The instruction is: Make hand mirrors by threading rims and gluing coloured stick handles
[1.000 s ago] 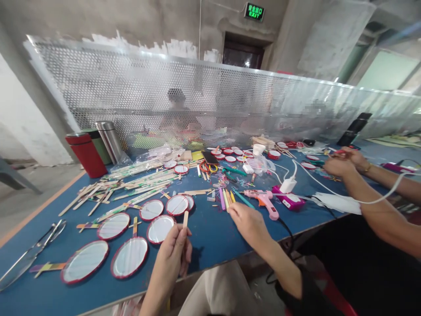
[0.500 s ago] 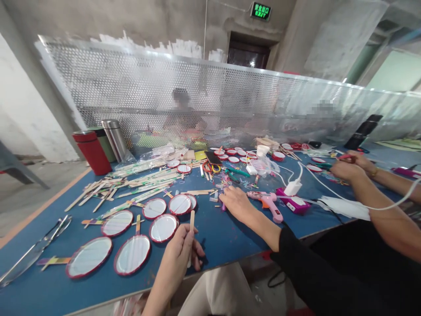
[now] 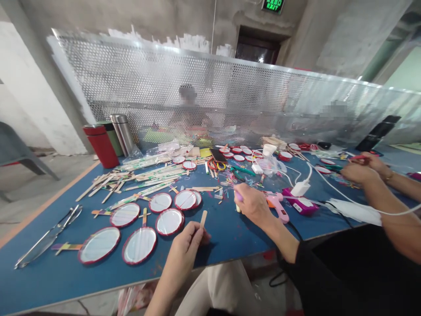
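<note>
A plain wooden craft stick (image 3: 204, 218) is pinched in my left hand (image 3: 188, 245), its upper end sticking out over the front of the table. My right hand (image 3: 255, 202) is closed around a small purple object (image 3: 238, 195) with a pale lower end; its kind is not clear. Just right of that hand lies a pink glue gun (image 3: 279, 206), partly hidden by it. To the left of my hands are several round white discs with red rims, such as this one (image 3: 169, 221), some with craft-stick handles.
Loose craft sticks (image 3: 154, 175) are heaped toward the back left. Behind them stand a red flask (image 3: 101, 147) and a steel one (image 3: 123, 134). Glasses (image 3: 49, 237) lie at far left. White cables and a purple box (image 3: 302, 206) sit right, near a co-worker's hands (image 3: 365, 169). A perforated metal screen (image 3: 148, 79) borders the table.
My right hand has lifted from the small pieces with the purple object in its grip and come nearer. My left hand still holds the craft stick, now tilted more. The view has shifted slightly.
</note>
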Motion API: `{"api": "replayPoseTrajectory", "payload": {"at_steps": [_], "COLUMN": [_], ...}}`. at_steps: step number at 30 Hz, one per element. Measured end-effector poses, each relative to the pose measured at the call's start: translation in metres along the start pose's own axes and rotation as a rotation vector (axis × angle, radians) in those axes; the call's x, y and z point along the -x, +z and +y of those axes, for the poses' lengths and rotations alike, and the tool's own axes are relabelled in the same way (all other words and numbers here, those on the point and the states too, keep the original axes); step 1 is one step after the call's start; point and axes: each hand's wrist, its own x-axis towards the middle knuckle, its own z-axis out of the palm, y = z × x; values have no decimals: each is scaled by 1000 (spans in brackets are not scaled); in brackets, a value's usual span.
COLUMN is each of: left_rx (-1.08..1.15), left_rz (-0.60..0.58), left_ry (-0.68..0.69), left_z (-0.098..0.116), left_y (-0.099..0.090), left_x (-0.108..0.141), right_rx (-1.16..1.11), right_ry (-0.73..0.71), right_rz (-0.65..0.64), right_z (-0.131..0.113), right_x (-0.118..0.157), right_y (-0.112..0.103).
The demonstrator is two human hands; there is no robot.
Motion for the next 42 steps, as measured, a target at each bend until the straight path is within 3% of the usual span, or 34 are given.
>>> {"api": "replayPoseTrajectory", "payload": {"at_steps": [2,5,7,11,14,18,22,26,32,38,42], "left_rx": [-113,-96,-71,-162,-205,-380,-614,-681,-698,-769,-792], "left_rz": [31,47,36,36,33,-33,-61,-93,-99,-92,-84], "left_ry": [84,1,-71,-7,-37,-24,45,60,82,110,137], "left_z": [0,0,0,2,4,3,0,0,3,3,1], "left_y": [-2,-4,-3,0,2,5,7,6,4,5,5], "left_x": [1,2,3,2,0,0,2,3,4,4,5], "right_rx": [-160,-387,-565,-1204,-1390,-1378,-1291,-1099,-707,-819,-729], "right_ry": [120,244,313,564,703,786,743,592,147,253,143], "right_rz": [151,283,330,406,360,348,434,474,287,291,243], "right_z": [-9,-27,-41,-64,-75,-85,-90,-94,-97,-95,-94], "right_x": [10,24,30,35,37,43,53,62,70,71,74], "right_y": [3,13,19,21,18,23,32,33,28,33,34]}}
